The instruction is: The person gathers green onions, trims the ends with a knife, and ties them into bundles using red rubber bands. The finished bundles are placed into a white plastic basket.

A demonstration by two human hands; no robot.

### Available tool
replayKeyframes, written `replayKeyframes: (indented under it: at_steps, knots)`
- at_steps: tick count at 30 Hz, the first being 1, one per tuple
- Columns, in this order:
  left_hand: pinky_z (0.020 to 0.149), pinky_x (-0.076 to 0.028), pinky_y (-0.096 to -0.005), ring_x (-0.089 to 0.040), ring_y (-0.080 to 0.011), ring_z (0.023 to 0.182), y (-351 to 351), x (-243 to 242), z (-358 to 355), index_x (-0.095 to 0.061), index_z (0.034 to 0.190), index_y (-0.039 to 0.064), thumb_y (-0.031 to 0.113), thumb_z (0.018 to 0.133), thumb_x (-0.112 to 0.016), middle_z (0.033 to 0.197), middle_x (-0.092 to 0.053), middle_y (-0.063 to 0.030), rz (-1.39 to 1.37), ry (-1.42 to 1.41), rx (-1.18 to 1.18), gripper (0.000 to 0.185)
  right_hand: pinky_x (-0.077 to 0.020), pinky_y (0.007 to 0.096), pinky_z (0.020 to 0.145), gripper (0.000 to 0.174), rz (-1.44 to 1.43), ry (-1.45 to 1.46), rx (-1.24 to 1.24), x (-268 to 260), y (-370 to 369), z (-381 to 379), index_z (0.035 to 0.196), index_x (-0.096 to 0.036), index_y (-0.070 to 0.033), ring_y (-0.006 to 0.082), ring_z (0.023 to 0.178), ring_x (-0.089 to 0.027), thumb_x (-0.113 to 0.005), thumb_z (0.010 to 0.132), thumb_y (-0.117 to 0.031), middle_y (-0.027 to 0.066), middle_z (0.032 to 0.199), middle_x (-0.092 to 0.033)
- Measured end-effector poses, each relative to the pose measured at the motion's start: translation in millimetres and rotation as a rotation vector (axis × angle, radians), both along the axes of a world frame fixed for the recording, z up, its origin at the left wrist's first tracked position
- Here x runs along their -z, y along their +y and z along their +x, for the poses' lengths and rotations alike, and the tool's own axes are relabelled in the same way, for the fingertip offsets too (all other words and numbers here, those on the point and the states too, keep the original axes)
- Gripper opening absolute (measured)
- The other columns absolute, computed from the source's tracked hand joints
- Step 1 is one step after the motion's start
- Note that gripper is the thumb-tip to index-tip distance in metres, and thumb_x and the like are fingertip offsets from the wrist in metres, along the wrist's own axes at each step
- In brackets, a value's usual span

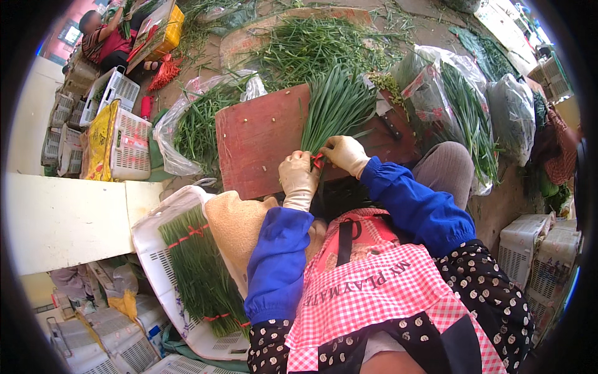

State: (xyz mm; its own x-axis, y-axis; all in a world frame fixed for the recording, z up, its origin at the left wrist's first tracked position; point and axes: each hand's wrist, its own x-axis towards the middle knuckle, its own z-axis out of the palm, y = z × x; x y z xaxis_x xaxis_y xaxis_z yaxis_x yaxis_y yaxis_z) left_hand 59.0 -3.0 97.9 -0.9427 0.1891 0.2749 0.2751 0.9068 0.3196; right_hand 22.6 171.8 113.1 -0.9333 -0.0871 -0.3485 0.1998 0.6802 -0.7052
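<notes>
My left hand [297, 177], in a pale glove, is closed around the lower end of a bunch of long green leaves, likely garlic chives [334, 105]. The fingers of my right hand [345, 152], gloved too, pinch at a red tie [318, 161] around that end. The leaves fan out away from me over a reddish wooden board [261, 140]. A knife with a black handle [391, 127] lies on the board to the right of the bunch. Left of my lap, a white plastic crate [145, 229] holds green bundles [201, 266] with red ties.
Loose green leaves [322, 46] are heaped beyond the board. Clear plastic bags with greens stand at left [187, 159] and right [434, 65]. A yellow crate [170, 30] is near a seated person [110, 42] at upper left. White crates [518, 238] stand at right.
</notes>
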Motion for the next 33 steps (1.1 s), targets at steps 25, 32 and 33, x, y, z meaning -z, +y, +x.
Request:
replayKeyframes:
  at_steps: [25, 32, 33]
  knots:
    - [0.114, -0.045, -0.043, -0.054, -0.0408, 0.135, -2, 17, -95, -0.034, 0.154, -0.005, 0.048, 0.071, -0.093, 0.142, -0.056, -0.0286, 0.46, -0.216, -0.057, 0.115, -0.051, 0.0262, 0.054, 0.055, -0.727, -0.767, 0.23, 58, 18, 27, 0.103, -0.074, -0.002, 0.0183, 0.066, -0.072, -0.069, 0.096, -0.056, 0.0092, 0.086, -0.077]
    - [0.101, -0.051, -0.0392, -0.067, -0.032, 0.113, 1, 37, -77, -0.059, 0.133, -0.007, 0.045, 0.078, -0.091, 0.122, -0.071, -0.0222, 0.445, -0.859, -0.145, 0.083, -0.0584, 0.0339, 0.075, 0.052, -0.836, -0.435, 0.311, 65, 23, 28, 0.117, -0.07, 0.002, 0.0216, 0.088, -0.074, -0.063, 0.102, -0.048, 0.0133, 0.097, -0.076]
    - [0.097, -0.052, -0.039, -0.07, -0.0303, 0.106, -1, 37, -74, -0.064, 0.127, -0.007, 0.044, 0.077, -0.092, 0.116, -0.074, -0.0203, 0.582, -0.862, -0.164, 0.077, -0.0587, 0.0347, 0.077, 0.056, -0.7, -0.429, 0.244, 60, 27, 26, 0.12, -0.068, 0.003, 0.0226, 0.089, -0.074, -0.066, 0.1, -0.049, 0.0149, 0.1, -0.076]
